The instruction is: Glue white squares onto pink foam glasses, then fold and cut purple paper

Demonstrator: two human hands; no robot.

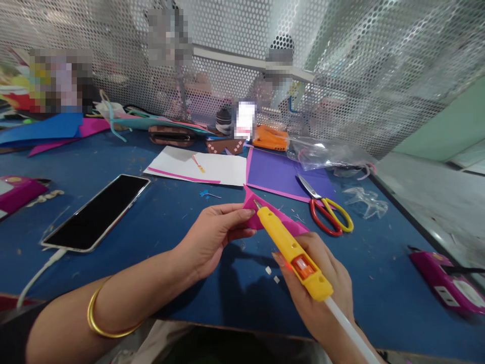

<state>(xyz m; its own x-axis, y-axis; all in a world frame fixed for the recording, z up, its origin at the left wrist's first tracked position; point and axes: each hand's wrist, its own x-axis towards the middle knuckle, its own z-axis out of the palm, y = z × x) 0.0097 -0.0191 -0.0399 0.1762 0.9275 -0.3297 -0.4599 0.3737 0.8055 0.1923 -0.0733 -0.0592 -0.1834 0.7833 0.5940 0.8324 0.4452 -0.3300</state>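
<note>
Head view: the left hand (pixel 212 232) pinches the folded pink paper (pixel 265 215) just in front of the scissors (pixel 328 212). The right hand (pixel 318 283) grips the yellow glue gun (pixel 291 247) (tip touching the paper, pointing away).

I'm looking at a craft workbench in a small workshop. A blue tabletop (pixel 159 212) strewn with paper scraps carries the purple sheet (pixel 280 174); just right of that sheet lie red-and-yellow scissors (pixel 328 210), to its left a white sheet (pixel 197 167), and in front of it a yellow glue gun (pixel 291 250). Behind the sheet stands a perforated metal screen (pixel 359 76), with coloured foam sheets (pixel 49 129) stacked far to its left
</note>
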